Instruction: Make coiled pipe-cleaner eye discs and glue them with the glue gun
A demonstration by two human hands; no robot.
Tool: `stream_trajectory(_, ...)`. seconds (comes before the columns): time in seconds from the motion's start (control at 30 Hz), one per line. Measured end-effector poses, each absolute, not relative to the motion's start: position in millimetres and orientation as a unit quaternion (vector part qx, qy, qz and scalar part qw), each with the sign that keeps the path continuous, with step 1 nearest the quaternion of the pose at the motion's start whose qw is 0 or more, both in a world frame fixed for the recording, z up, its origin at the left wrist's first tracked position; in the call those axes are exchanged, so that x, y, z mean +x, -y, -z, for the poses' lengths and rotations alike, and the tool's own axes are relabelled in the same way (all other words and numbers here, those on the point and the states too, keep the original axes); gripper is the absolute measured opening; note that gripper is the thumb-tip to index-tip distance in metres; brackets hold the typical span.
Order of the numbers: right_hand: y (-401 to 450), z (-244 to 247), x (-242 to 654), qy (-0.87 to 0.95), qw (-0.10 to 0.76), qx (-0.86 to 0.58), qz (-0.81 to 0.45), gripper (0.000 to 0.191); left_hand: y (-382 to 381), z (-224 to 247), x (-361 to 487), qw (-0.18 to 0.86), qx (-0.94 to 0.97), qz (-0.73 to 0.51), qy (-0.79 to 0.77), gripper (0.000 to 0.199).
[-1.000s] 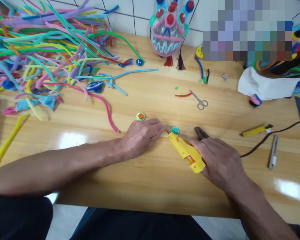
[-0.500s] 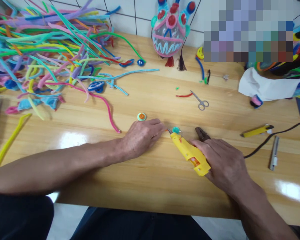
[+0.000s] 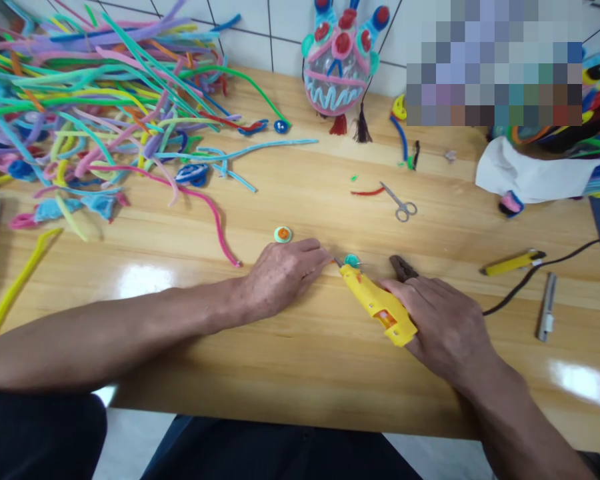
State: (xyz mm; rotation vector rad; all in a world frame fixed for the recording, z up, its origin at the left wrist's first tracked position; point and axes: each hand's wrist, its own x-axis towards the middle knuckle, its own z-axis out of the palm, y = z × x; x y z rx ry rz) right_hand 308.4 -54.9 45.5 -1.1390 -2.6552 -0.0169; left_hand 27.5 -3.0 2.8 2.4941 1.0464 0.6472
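Note:
My right hand (image 3: 443, 317) is wrapped around a yellow glue gun (image 3: 375, 300), its nozzle pointing up and to the left. At the nozzle's tip my left hand (image 3: 293, 273) pinches a small orange piece, only a sliver of which shows at the fingertips. A teal coil (image 3: 351, 261) lies on the table just beyond the nozzle. Above my left knuckles sits a pale green disc with an orange spiral (image 3: 283, 234). Dark-jawed pliers (image 3: 403, 267) lie partly behind my right hand.
Colourful pipe cleaners (image 3: 105, 100) heap over the left side. Small scissors (image 3: 403, 208), a yellow cutter (image 3: 513, 263) and a grey cutter (image 3: 547, 307) lie to the right, near a black cord (image 3: 515, 290). A decorated mask (image 3: 337, 73) leans against the tiled wall.
The glue gun and my right hand have shifted very slightly left, the nozzle staying at my left fingertips. My left hand is almost still.

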Motion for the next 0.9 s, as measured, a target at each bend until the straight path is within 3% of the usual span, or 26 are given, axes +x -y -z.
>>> stream_trajectory(0.9, 55.2, -45.0, 306.6, 0.911, 0.119, -0.396, -0.012, 0.036, 3.9, -5.5, 26.1, 0.148, 0.896, -0.215, -0.358, 0.032)
